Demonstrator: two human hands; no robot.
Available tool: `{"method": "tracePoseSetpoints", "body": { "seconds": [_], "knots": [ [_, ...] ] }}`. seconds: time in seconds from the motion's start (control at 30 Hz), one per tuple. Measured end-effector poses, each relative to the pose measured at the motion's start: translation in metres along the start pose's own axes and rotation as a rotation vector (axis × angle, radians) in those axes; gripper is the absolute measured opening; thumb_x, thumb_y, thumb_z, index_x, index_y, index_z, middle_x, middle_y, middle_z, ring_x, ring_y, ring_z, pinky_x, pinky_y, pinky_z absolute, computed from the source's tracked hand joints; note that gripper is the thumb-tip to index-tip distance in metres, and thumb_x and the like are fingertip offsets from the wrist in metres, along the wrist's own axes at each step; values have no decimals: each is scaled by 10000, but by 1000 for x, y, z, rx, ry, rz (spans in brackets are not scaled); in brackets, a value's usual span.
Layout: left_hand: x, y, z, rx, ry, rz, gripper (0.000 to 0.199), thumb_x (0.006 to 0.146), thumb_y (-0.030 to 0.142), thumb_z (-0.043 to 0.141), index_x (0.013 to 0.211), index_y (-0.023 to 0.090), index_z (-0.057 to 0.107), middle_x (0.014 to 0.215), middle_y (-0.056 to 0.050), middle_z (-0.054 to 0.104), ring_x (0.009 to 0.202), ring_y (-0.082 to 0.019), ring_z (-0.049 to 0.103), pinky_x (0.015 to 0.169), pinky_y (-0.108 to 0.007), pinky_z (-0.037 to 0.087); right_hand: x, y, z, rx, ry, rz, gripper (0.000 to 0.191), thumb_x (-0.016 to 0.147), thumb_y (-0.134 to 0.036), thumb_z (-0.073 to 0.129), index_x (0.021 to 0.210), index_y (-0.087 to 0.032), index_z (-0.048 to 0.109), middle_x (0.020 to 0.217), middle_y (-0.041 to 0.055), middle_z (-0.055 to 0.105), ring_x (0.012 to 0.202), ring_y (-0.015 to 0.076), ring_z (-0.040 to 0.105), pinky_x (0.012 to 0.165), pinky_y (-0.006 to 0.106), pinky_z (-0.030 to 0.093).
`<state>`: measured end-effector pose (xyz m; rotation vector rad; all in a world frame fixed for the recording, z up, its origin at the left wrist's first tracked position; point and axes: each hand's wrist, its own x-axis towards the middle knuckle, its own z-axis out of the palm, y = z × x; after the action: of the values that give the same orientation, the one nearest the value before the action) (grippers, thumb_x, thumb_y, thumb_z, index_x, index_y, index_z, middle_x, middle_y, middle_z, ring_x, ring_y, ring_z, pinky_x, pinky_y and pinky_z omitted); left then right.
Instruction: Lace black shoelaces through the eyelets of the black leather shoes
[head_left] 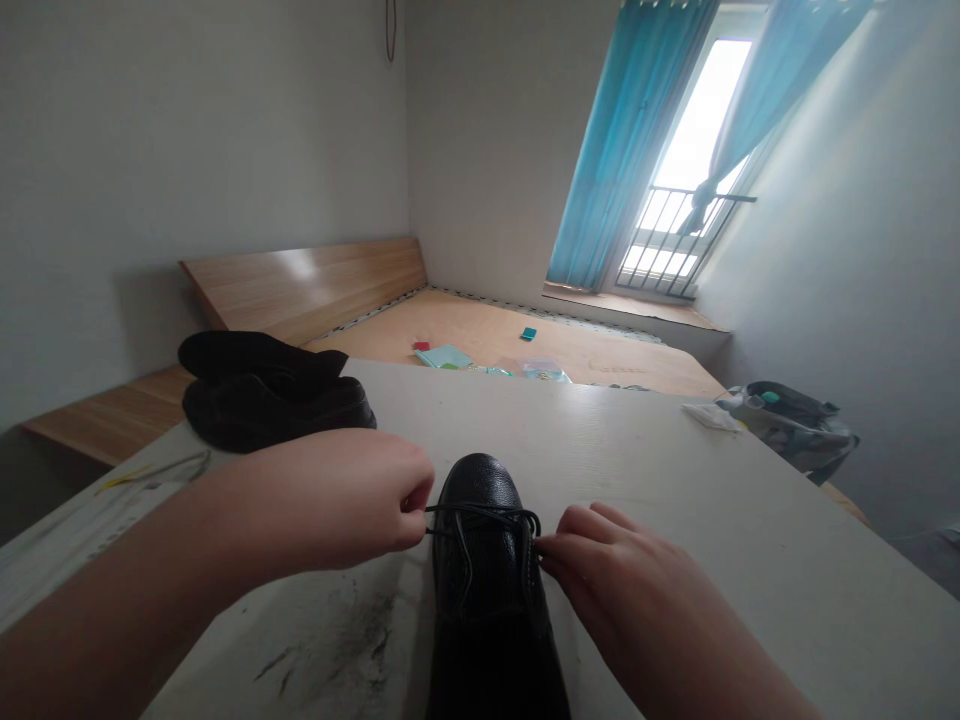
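Note:
A black leather shoe stands on the white tabletop, its toe pointing away from me. Thin black shoelaces cross over its front. On the shoe's left side, my left hand is closed in a fist round lace strands that stretch out toward it. My right hand is beside the right edge of the shoe, thumb and fingertips pinched together on the lace near the eyelets. The exact grip of the right fingertips is partly hidden.
A second black shoe lies at the table's far left, with a dark sole-like piece behind it. A crumpled white wrapper rests at the right edge, near a grey bag. Beyond the table is a bed board with small items.

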<state>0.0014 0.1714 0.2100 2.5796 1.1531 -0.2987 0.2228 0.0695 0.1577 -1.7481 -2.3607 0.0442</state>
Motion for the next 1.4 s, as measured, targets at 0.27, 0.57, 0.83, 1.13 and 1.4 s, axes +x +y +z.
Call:
{"method": "tracePoseSetpoints", "body": {
  "seconds": [0.27, 0.57, 0.83, 1.13, 1.4],
  "knots": [
    [-2, 2, 1, 6, -19, -10, 203, 744, 317, 446, 608, 214, 556, 589, -16, 589, 508, -160, 495, 438, -304, 227, -3, -5, 4, 35, 61, 15, 168, 829, -62, 554, 808, -221, 601, 701, 17, 686, 641, 218, 672, 522, 287, 451],
    [-2, 1, 2, 13, -25, -26, 244, 763, 364, 441, 599, 218, 548, 594, -26, 605, 521, -176, 524, 445, -302, 253, -1, -4, 2, 206, 49, -26, 319, 859, -54, 445, 1080, -231, 592, 848, 37, 737, 770, 241, 707, 642, 359, 528],
    [2, 0, 1, 18, -23, -66, 183, 731, 307, 451, 609, 226, 561, 599, -11, 622, 526, -181, 539, 442, -297, 267, -3, -7, -1, 241, 82, -40, 278, 934, -204, 417, 1131, -206, 612, 908, 49, 742, 798, 241, 703, 665, 373, 534],
    [0, 8, 4, -72, -9, 17, 225, 776, 311, 452, 638, 220, 605, 609, -5, 637, 524, -164, 539, 449, -277, 271, -8, -16, -4, 243, 95, 19, 363, 826, -209, 476, 1161, -204, 618, 917, 49, 731, 815, 243, 687, 699, 374, 523],
    [6, 16, 13, -106, 66, 69, 133, 778, 249, 493, 752, 241, 623, 683, 7, 656, 592, -170, 568, 515, -265, 329, -5, -18, -2, 179, 107, 39, 368, 788, -123, 402, 1065, -184, 637, 836, 55, 721, 777, 242, 680, 683, 356, 484]
  ]
}}
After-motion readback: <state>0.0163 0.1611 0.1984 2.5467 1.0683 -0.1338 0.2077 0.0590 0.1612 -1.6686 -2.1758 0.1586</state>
